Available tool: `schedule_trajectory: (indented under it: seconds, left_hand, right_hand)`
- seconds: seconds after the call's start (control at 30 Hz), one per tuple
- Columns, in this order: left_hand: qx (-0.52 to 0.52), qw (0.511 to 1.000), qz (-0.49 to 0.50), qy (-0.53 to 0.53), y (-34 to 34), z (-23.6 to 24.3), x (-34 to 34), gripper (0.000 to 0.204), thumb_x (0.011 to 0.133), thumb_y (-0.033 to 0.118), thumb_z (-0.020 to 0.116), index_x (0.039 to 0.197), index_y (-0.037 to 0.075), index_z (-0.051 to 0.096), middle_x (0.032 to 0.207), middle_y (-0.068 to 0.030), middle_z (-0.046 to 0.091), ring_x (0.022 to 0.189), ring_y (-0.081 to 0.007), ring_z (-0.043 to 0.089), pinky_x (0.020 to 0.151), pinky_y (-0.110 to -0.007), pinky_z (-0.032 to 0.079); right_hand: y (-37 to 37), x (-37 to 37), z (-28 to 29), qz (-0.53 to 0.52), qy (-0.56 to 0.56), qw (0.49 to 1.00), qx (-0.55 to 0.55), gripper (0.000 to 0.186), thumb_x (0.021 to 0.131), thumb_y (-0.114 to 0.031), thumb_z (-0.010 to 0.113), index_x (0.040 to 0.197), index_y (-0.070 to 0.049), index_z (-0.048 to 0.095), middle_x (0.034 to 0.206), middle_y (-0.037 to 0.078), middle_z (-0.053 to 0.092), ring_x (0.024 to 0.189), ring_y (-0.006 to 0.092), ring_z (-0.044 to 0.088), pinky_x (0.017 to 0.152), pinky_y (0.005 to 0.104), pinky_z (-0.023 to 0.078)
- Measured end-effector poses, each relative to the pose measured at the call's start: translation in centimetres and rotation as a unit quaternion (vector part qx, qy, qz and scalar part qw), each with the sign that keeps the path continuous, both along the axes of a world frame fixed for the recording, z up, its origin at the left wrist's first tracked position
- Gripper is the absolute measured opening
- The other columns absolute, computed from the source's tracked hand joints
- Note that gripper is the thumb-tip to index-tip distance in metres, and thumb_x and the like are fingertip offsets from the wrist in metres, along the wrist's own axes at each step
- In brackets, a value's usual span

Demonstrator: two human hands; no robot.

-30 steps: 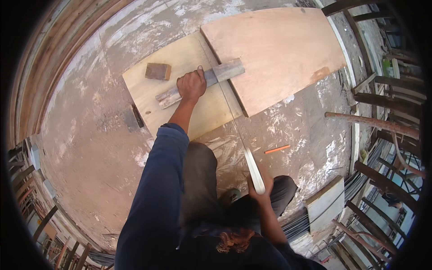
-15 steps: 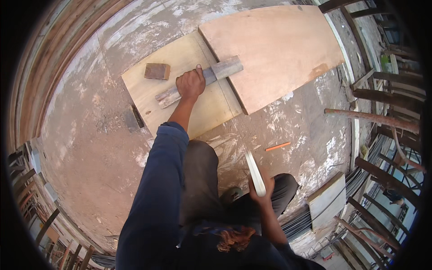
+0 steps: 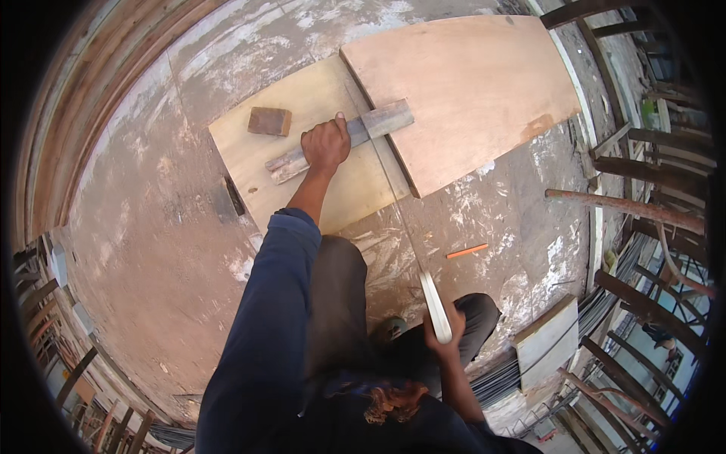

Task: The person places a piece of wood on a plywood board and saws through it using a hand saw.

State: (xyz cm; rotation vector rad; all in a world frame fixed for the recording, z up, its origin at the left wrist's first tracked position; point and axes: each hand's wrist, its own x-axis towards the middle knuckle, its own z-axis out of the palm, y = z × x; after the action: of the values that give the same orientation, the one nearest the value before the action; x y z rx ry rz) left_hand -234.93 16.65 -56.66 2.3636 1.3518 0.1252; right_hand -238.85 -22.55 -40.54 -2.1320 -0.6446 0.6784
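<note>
The left hand (image 3: 327,144) presses down on a grey wooden batten (image 3: 340,141) with its fingers curled over the top of it; the batten lies across the seam where a pale plywood sheet (image 3: 257,163) meets a larger reddish plywood sheet (image 3: 469,83), both flat on the concrete floor (image 3: 151,250). The right hand (image 3: 446,340) is drawn back close to the body, its fingers closed around the handle end of a handsaw (image 3: 435,306), whose thin blade runs forward along the right edge of the pale sheet toward the batten. A small brown wooden block (image 3: 269,121) rests loose near the far left corner of the pale sheet, and an orange pencil (image 3: 467,250) lies on the floor to the right of the blade. Likely faults from this position: the blade is long, thin and held from far behind, so it may flex or wander off the line if pushed at an angle. The batten is held by hand pressure alone and may pivot, letting the sheets shift. The left hand lies near the blade's path and is exposed if the saw jumps. The sheets rest flat on the floor, so the teeth may strike concrete.
</note>
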Motion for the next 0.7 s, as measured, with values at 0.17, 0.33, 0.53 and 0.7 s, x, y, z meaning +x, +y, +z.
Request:
schedule_trajectory:
  seconds: [0.17, 0.33, 0.53, 0.7]
  left_hand:
    - [-0.02, 1.0, -0.008, 0.02, -0.3, 0.5, 0.5, 0.062, 0.102, 0.04, 0.029, 0.077, 0.003, 0.072, 0.081, -0.0224, 0.069, 0.082, -0.0378, 0.067, 0.084, -0.047, 0.047]
    - [0.025, 0.998, 0.051, -0.03, -0.1, -0.4, 3.1, 0.062, 0.102, 0.039, 0.031, 0.071, 0.003, 0.072, 0.077, -0.0232, 0.069, 0.073, -0.0382, 0.068, 0.077, -0.047, 0.049]
    - [-0.015, 1.0, -0.006, 0.021, -0.5, 0.3, 0.7, 0.06, 0.102, 0.038, 0.031, 0.074, 0.004, 0.072, 0.078, -0.0213, 0.069, 0.077, -0.0369, 0.068, 0.081, -0.046, 0.048]
    - [-0.013, 1.0, -0.014, 0.004, -0.7, 0.5, 0.5, 0.059, 0.102, 0.037, 0.031, 0.075, 0.005, 0.072, 0.078, -0.0204, 0.07, 0.078, -0.0362, 0.068, 0.082, -0.046, 0.047]
  right_hand:
    - [3.0, 2.1, -0.3, 0.055, -0.1, 0.993, -0.012, 0.046, 0.078, -0.004, 0.062, 0.123, 0.003, 0.06, 0.107, 0.022, 0.068, 0.095, 0.0326, 0.07, 0.086, 0.0344, 0.052]
    - [16.4, 9.9, -7.3, 0.021, -0.018, 0.991, 0.13, 0.06, 0.072, -0.003, 0.063, 0.132, -0.004, 0.055, 0.106, 0.022, 0.066, 0.08, 0.0211, 0.068, 0.073, 0.0314, 0.052]
    - [0.0, 0.2, 1.0, 0.013, -0.013, 1.0, 0.021, 0.053, 0.075, 0.001, 0.062, 0.127, 0.004, 0.058, 0.116, 0.021, 0.067, 0.102, 0.0232, 0.07, 0.087, 0.0298, 0.053]
    - [8.5, 4.7, -4.0, 0.022, -0.125, 0.989, 0.072, 0.05, 0.078, -0.004, 0.062, 0.127, 0.0, 0.059, 0.102, 0.018, 0.07, 0.085, 0.0244, 0.07, 0.078, 0.0311, 0.053]
